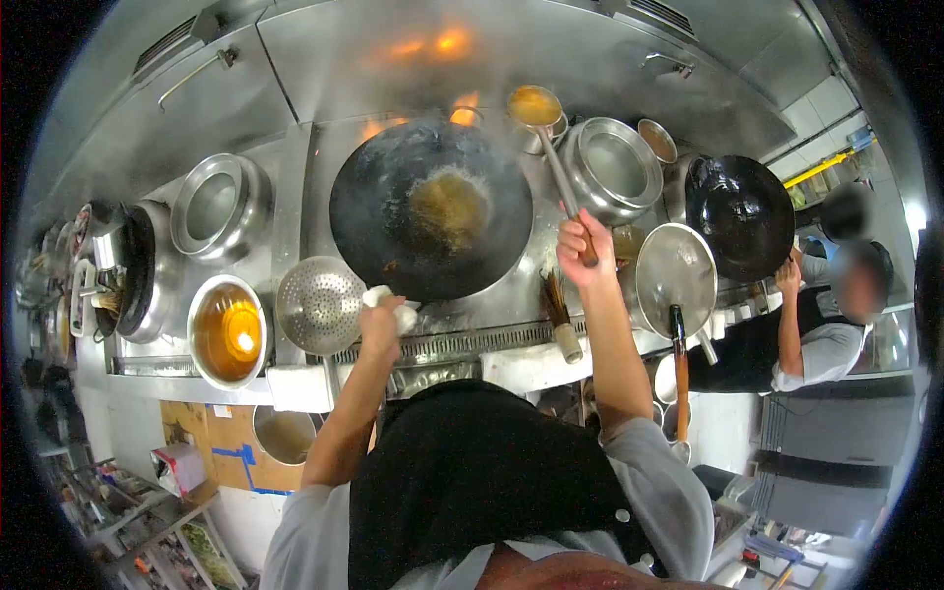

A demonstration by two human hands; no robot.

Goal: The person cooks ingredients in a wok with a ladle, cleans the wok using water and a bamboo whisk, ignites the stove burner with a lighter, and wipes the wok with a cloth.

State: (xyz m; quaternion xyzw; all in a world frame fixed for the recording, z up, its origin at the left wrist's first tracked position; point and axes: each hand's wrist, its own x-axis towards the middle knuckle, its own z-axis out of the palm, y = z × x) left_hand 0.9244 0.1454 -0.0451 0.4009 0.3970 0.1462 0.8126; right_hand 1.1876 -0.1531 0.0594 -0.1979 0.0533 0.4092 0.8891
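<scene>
My left hand is closed round a folded white cloth at the near left rim of a large wok. Whether it grips a wok handle through the cloth is hidden. Bubbling brown liquid sits in the middle of the wok, with steam rising and flames behind the far rim. In my right hand is the wooden handle of a ladle. Its bowl, full of orange-yellow liquid, is up at the back right, over or beside a small metal pot.
Left of the wok are a perforated skimmer, a bowl of amber liquid and a steel pot. To the right are a bamboo brush, a mesh strainer, another pot and a second wok, where a co-worker stands.
</scene>
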